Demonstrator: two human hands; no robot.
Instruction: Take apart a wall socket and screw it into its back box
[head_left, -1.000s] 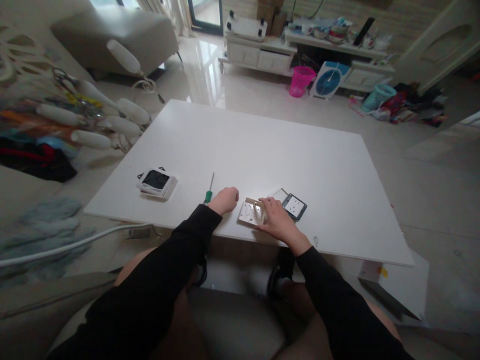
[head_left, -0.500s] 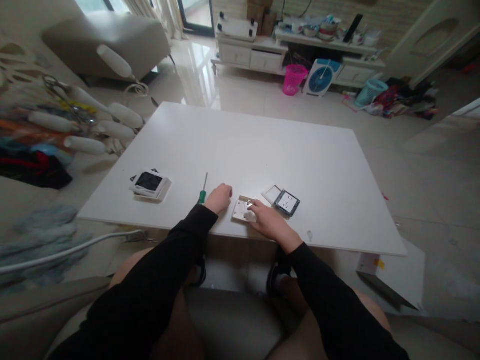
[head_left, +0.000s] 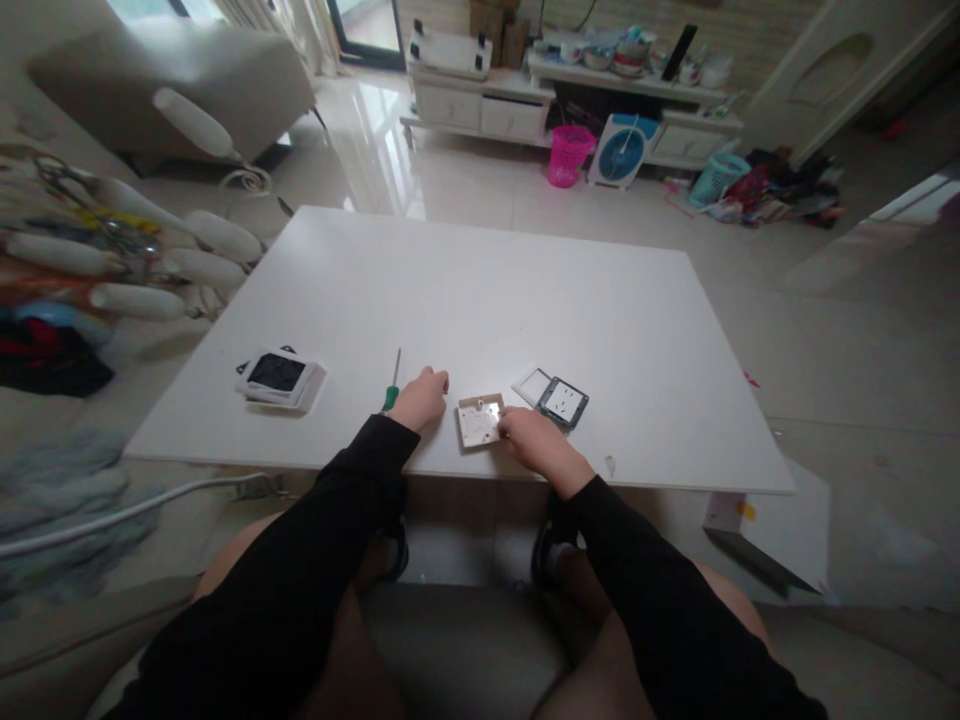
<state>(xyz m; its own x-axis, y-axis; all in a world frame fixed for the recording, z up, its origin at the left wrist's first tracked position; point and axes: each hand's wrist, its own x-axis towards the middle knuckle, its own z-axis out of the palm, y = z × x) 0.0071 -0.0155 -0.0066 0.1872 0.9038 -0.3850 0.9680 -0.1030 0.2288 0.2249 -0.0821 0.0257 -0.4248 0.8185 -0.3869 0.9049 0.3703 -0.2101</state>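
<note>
White socket plate (head_left: 480, 419) lies flat at the table's (head_left: 480, 290) near edge, between both hands. Right hand (head_left: 531, 443) pinches its right edge; left hand (head_left: 420, 399), clenched, rests just left, beside the green screwdriver (head_left: 391, 388).

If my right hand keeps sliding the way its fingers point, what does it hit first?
The right hand points left at the white plate, which it seems to touch already; past that, probably the left hand.
</note>
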